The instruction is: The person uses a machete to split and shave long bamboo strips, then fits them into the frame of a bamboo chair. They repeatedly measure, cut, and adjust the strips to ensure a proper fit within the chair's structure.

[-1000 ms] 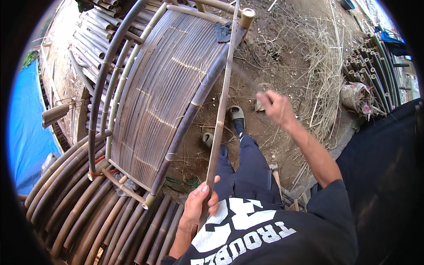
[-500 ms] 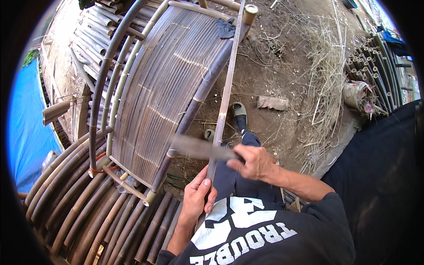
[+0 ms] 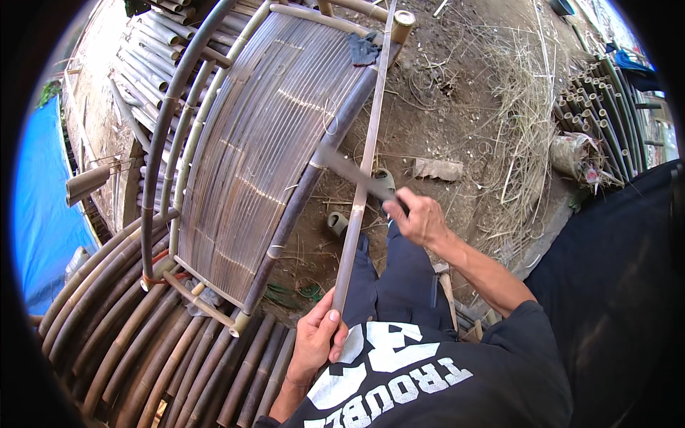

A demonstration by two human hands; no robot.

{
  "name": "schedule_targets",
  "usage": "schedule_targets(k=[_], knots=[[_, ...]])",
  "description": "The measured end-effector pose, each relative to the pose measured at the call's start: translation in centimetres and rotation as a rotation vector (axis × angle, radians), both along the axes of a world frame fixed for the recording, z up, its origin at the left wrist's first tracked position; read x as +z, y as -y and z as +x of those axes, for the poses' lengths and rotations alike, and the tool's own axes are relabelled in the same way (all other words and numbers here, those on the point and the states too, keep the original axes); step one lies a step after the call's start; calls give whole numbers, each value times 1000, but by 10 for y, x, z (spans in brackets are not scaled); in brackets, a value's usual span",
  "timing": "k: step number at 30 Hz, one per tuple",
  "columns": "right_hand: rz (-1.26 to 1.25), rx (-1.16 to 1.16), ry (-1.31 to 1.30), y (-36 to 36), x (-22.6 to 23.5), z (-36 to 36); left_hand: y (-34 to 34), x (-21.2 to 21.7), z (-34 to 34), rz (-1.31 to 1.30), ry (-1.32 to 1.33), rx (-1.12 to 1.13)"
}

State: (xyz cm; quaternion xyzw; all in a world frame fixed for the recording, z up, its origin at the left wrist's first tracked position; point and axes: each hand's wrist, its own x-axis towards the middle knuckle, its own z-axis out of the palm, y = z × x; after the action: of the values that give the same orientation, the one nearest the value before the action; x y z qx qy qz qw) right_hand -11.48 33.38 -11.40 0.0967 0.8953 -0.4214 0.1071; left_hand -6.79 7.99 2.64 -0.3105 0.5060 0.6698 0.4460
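A long, narrow bamboo strip (image 3: pixel 355 234) runs from my body up to the far end of the bamboo bench (image 3: pixel 250 135). My left hand (image 3: pixel 319 335) is closed round its near end. In my right hand (image 3: pixel 422 217) is a broad-bladed knife (image 3: pixel 351 170), its handle mostly hidden by my fingers. The blade is blurred by motion and crosses the strip, pointing left toward the bench's front rail. Whether its edge touches the strip I cannot tell. A dark cloth or glove (image 3: pixel 364 50) lies at the bench's far right corner, beside the strip.
Curved bamboo poles (image 3: pixel 135 321) are stacked at the lower left, with more bamboo (image 3: pixel 153 53) behind the bench. On the right stand a bundle of bamboo (image 3: pixel 596 114) and a black sheet (image 3: pixel 606 271). Straw (image 3: pixel 524 135) and a brown block (image 3: pixel 437 169) lie on the dirt.
My right hand has moved the knife away from me along the strip, farther from my left hand. The left hand keeps its grip. My feet show more plainly now.
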Motion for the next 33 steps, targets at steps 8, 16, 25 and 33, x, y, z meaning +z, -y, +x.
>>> schedule_targets(k=[8, 16, 25, 33], knots=[[80, -122, 200, -45, -66, -61, 5, 6, 5, -1, 13, -22], [-1045, -474, 247, -30, -66, -57, 6, 7, 22, -67, -55, -139], [-1056, -391, 467, 29, -36, -39, -15, -40, -24, 144, -29, 86], [-1, 436, -174, 6, 26, 21, -33, -46, -12, -307, -426, -253]])
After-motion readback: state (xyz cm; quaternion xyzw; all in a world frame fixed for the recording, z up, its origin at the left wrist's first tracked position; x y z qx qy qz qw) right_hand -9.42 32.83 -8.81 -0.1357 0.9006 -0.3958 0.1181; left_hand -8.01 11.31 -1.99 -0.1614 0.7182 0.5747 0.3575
